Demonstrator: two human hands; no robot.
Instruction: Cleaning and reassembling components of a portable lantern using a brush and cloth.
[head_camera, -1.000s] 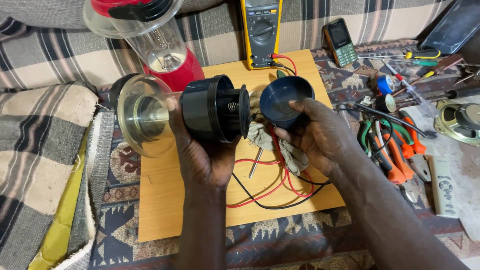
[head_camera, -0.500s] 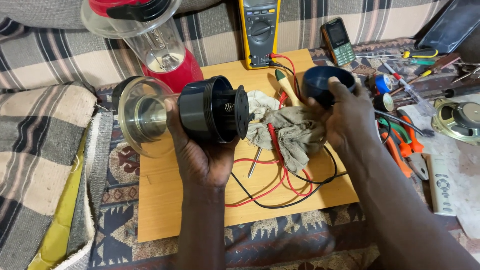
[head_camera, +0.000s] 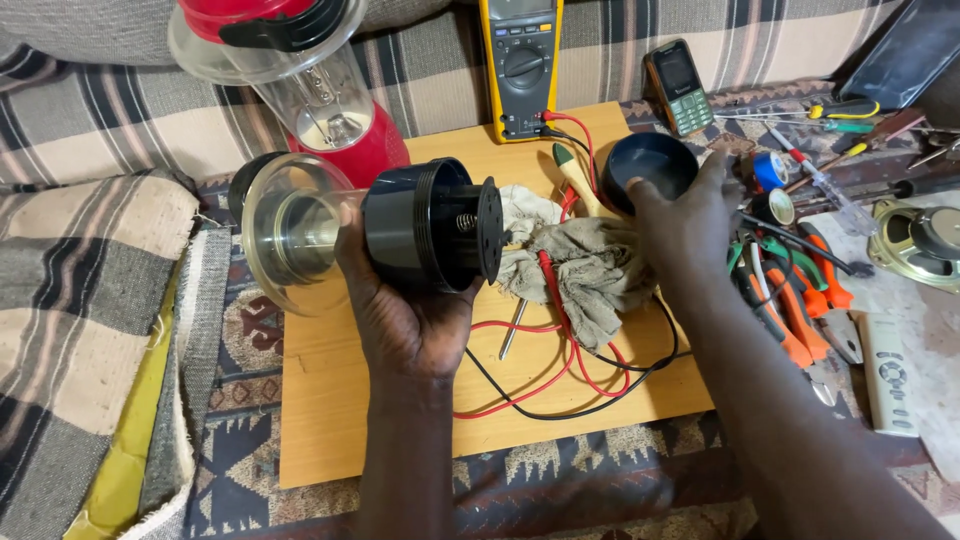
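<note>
My left hand (head_camera: 405, 310) grips the black blender base (head_camera: 432, 225) with its clear jar (head_camera: 290, 232), held sideways above the wooden board (head_camera: 330, 400). My right hand (head_camera: 690, 215), fingers curled, holds the black cap (head_camera: 648, 165) beside the grey rag (head_camera: 590, 270).

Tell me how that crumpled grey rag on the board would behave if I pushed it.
The grey rag looks limp and creased, so it would probably bunch rather than slide whole. It lies over the red test leads, so it may drag them. Likely light.
</note>
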